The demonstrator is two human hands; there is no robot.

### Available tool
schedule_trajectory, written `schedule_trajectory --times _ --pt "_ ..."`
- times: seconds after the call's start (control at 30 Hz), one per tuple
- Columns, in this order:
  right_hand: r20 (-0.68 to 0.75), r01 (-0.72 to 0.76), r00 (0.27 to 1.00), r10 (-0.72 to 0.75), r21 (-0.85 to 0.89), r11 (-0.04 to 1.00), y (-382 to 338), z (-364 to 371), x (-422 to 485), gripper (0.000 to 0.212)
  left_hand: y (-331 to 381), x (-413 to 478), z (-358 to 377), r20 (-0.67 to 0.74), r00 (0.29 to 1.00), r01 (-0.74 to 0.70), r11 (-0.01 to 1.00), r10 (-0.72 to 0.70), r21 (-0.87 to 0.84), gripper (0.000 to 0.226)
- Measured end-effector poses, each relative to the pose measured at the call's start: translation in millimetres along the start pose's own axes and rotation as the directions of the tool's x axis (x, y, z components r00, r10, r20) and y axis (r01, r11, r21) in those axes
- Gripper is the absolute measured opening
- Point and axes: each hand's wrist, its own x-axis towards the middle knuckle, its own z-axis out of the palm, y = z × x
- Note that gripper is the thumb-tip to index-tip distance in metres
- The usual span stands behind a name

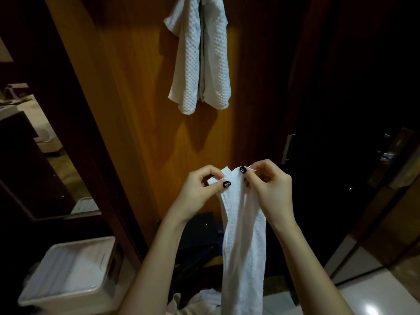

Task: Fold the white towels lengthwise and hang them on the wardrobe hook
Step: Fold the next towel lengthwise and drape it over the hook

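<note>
Head view: both my hands are up in front of the wardrobe door (141, 92), pinching the top edge of a white towel (243, 242). Left hand (202, 189) has thumb & fingers clamped on the left corners, right hand (268, 185) clamped on the right ones, hands nearly touching. Towel hangs straight down between my forearms as a long narrow strip, so the lengthwise fold looks about done.

To do it well: match the corners edge to edge before letting one hand go, keep the top taut, let the weight pull the creases flat. Then lift it w/ the fold intact & drape the middle over the hook; hook itself is out of frame at top, can't see it.

Around: one folded towel (200, 60) already hangs on the door, right above my hands, so the hook may be crowded and I could knock that one off. More white cloth (197, 301) lies on the floor by my feet. White bin (68, 271) sits low left, dark door w/ handle (386, 155) on the right. Neither blocks the lift.
</note>
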Motion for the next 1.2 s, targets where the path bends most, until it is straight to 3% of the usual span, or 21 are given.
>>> schedule_trajectory --times 0.27,0.4,0.53,0.67,0.73,0.93,1.07,1.2 --pt "0.161 -0.003 0.987 0.004 -0.010 1.000 2.8 -10.2 4.0 0.019 3.8 5.6 -16.8 -0.090 0.993 -0.078 0.995 0.072 -0.065 0.031" --pt "0.194 0.124 0.978 -0.079 -0.234 0.964 7.7 -10.8 4.3 0.013 5.7 9.9 -21.4 -0.151 0.980 -0.132 0.991 0.128 -0.017 0.032" --pt "0.312 0.259 0.935 -0.168 -0.280 0.924 9.0 -11.0 4.9 0.019 7.4 15.5 -27.4 -0.199 0.966 -0.156 0.986 0.163 0.052 0.030" --pt "0.479 0.084 0.878 -0.016 -0.120 0.989 0.0 -9.5 9.0 0.011 10.2 23.0 -32.2 -0.231 0.953 -0.174 0.979 0.195 0.107 0.021" --pt "0.531 0.053 0.848 0.006 -0.097 0.994 -1.9 -9.7 8.2 0.021 10.5 27.0 -37.2 -0.265 0.944 -0.177 0.979 0.197 0.099 0.019" --pt "0.453 0.107 0.889 0.057 -0.327 0.939 9.0 -20.0 11.5 0.020 0.6 31.0 -62.5 -0.398 0.904 -0.157 0.987 0.156 0.030 0.025" --pt "0.500 0.124 0.857 0.123 -0.433 0.893 21.3 -31.2 14.4 0.011 -4.9 29.9 -69.8 -0.417 0.898 -0.151 0.988 0.139 0.003 0.017" --pt "0.440 0.045 0.892 0.106 -0.320 0.946 20.9 -41.7 19.0 0.023 -8.1 29.5 -71.7 -0.394 0.907 -0.146 0.988 0.152 0.045 0.026"
